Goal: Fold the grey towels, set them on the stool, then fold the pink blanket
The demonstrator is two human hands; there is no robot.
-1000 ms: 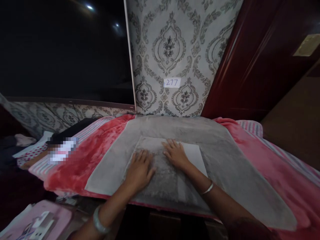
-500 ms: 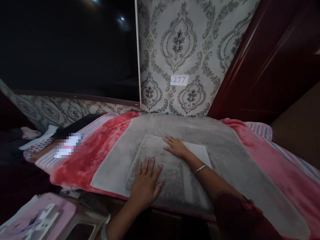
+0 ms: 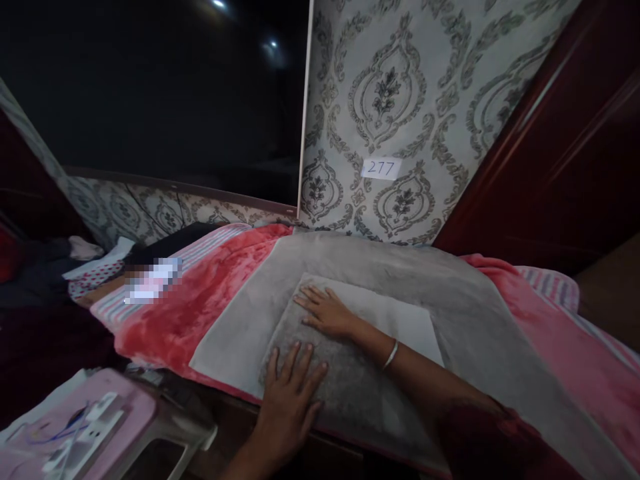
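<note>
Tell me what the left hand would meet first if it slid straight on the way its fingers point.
The left hand would likely meet the right hand, spread ahead over the gray cloth; exact depth is unclear.

Single head-worn view, from above, facing forward and down across nearby grey cloth [image 3: 240, 333] toward patterned wall [image 3: 387, 93].

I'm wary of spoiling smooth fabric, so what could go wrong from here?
Both hands, left and right, lie flat on the grey cloth; if they slide unevenly, it might wrinkle or shift. The bracelet on the right wrist sits low over the cloth and could perhaps catch its pile.
</note>
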